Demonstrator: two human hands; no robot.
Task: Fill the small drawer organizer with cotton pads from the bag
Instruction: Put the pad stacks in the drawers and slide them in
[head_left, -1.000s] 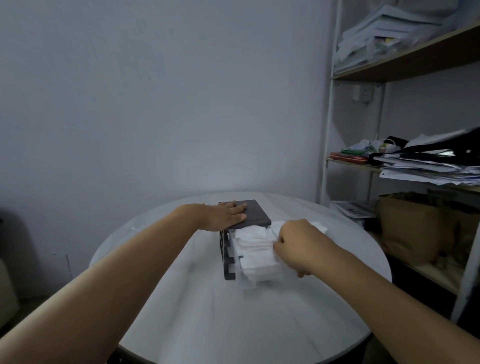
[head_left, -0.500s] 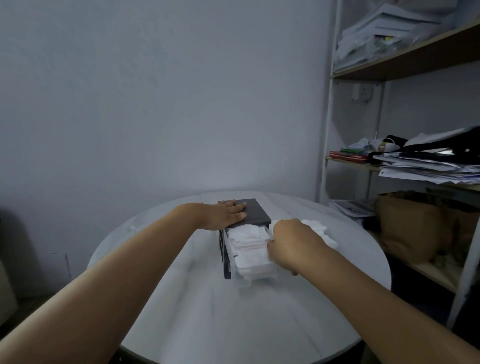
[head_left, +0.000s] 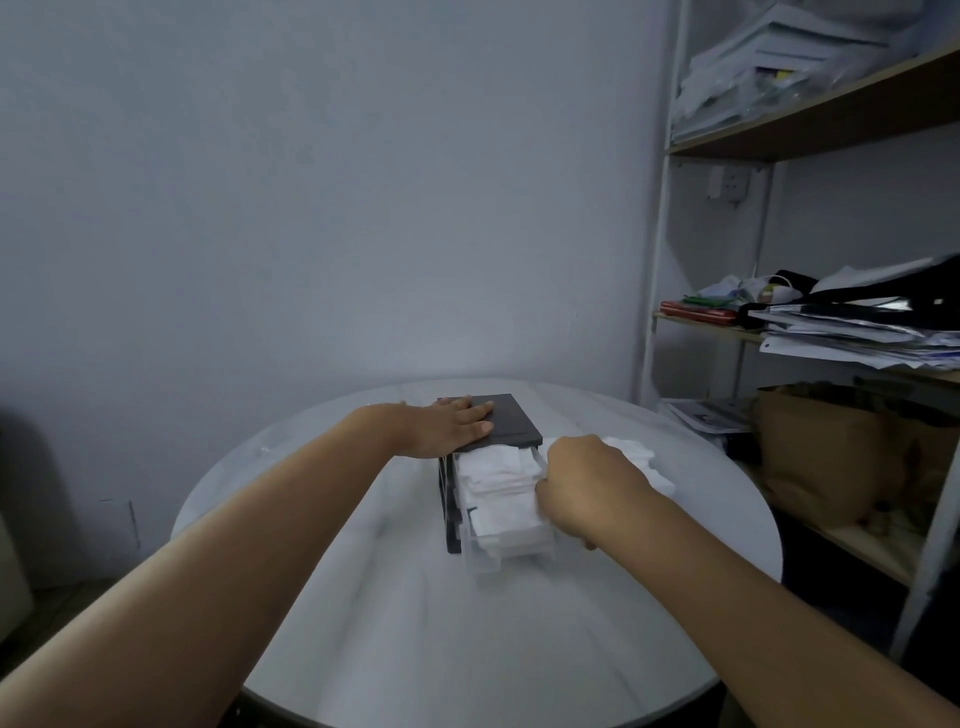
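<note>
Drawer pushed inward, cluttered shelf at right

The right hand hides its own fingers and most of the bag; the drawer front is blurred.

Your organizer has a dark, matt top, smooth like moulded plastic. Its drawer, standing out toward 6 o'clock, is clear plastic, a little glossy at the front edge. The pads in it are white, soft and fibrous. The table is pale and smooth, stone-like, with a dull sheen. At 12 o'clock the wall is flat matt paint. At 2 o'clock the shelf boards look like bare wood on white-painted metal posts, with loose sheets of paper on them. At 3 o'clock a sack is creased brown paper.
</note>
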